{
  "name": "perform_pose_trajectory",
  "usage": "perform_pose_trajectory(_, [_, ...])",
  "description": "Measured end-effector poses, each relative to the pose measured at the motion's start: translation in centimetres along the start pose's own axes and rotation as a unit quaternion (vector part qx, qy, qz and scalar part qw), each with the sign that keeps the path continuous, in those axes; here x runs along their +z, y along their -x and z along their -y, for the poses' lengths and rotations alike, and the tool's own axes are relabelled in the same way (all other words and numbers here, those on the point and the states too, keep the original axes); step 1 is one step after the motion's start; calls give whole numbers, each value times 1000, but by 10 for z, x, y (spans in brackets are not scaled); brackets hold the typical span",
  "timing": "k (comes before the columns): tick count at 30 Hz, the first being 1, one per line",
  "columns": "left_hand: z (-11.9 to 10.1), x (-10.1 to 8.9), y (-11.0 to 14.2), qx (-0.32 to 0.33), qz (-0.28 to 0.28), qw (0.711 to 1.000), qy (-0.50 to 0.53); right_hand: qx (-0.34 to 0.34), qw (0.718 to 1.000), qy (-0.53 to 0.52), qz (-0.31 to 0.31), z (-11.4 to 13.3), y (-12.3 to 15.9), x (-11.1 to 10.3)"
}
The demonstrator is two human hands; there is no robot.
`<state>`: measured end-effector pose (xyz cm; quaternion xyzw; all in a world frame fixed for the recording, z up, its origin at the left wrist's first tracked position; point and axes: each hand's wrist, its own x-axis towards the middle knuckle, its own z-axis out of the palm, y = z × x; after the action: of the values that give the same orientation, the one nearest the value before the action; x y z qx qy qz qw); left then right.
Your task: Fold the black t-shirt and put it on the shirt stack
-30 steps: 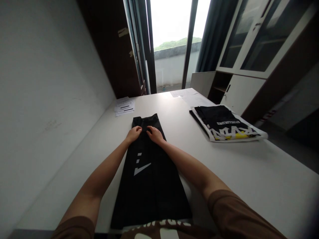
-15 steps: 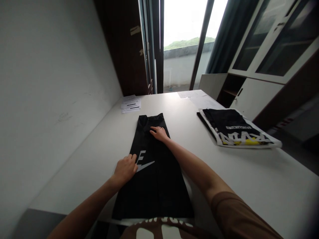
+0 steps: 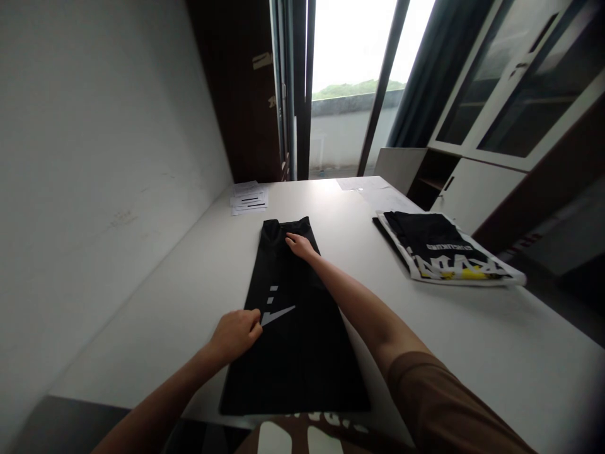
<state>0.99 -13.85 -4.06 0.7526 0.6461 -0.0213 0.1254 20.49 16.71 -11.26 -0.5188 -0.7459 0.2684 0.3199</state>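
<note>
- Black garment (image 3: 302, 359): cloth, matt, mostly smooth.
- Table (image 3: 189, 265): smooth white surface, glossy sheen at far end.
- Stacked sheets (image 3: 249, 200): paper, matt.
- Curtain (image 3: 420, 82): dark cloth, matt.

My left hand (image 3: 237, 333) has left the far end of the black garment (image 3: 302, 359) and come down its left side toward the table's (image 3: 179, 271) near edge. My right hand (image 3: 299, 245) has slid slightly toward the far edge. The E seen midway again shows as separate pale blocks (image 3: 273, 289).
</note>
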Motion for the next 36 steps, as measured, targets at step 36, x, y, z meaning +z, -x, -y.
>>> perform_pose_trajectory(36, [-59,-14,1,249,112,961,38,168,963,-211,-24,-23,-16,-27])
